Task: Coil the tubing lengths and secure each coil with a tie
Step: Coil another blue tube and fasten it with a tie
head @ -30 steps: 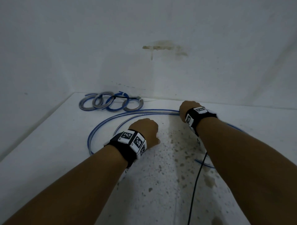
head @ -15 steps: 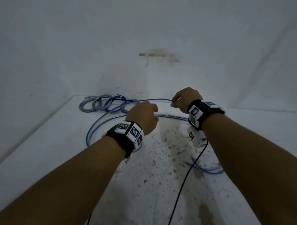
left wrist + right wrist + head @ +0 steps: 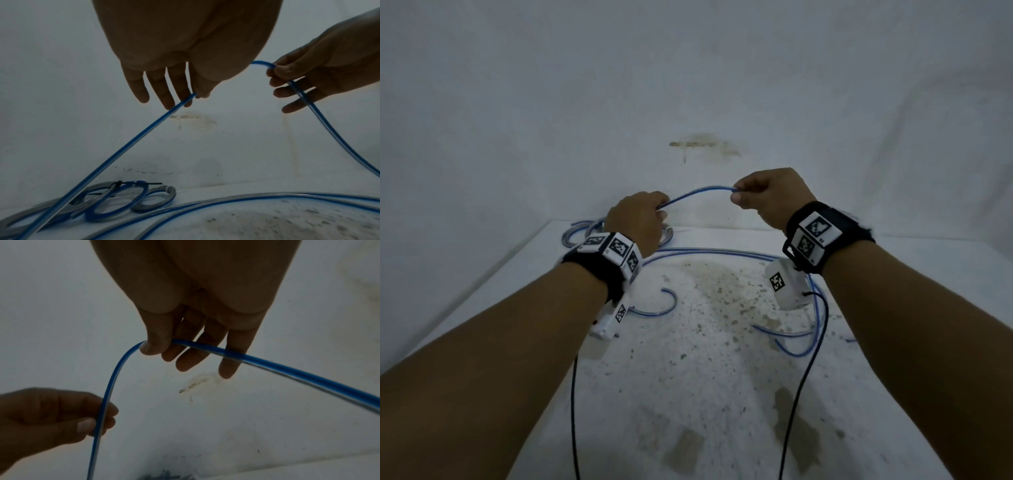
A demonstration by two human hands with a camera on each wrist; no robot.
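Your left hand (image 3: 643, 219) and right hand (image 3: 767, 195) each pinch the blue tubing (image 3: 698, 193), raised above the table (image 3: 482, 301); tied coils (image 3: 127, 201) lie far left.

Blue-and-clear striped tubing (image 3: 700, 192) — white table (image 3: 705, 394) speckled with brown stains.

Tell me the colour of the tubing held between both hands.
Blue with a clear stripe, tubing; right wrist view.
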